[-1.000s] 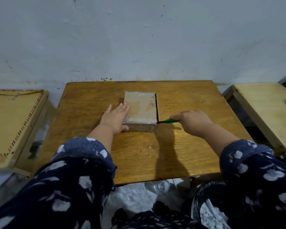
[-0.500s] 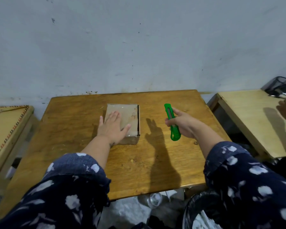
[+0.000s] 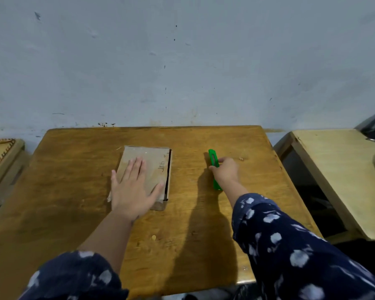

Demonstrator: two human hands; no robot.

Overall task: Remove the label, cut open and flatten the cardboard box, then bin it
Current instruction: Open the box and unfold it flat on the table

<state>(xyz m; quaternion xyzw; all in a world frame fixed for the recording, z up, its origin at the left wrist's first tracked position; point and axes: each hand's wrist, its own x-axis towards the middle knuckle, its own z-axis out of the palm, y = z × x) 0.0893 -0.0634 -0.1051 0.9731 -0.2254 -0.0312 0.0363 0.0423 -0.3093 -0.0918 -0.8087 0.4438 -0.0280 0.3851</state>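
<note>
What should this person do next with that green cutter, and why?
Probably let go of the cutter and bring the right hand to the box. The cutter lies on the table, and the box's right edge looks slit.

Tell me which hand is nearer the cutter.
Right. The right hand is on the green cutter; the left hand lies flat on the box, apart from it.

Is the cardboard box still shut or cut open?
Partly open. The cardboard box shows a dark slit along its right edge, but it keeps its boxy shape under the flat left hand.
</note>
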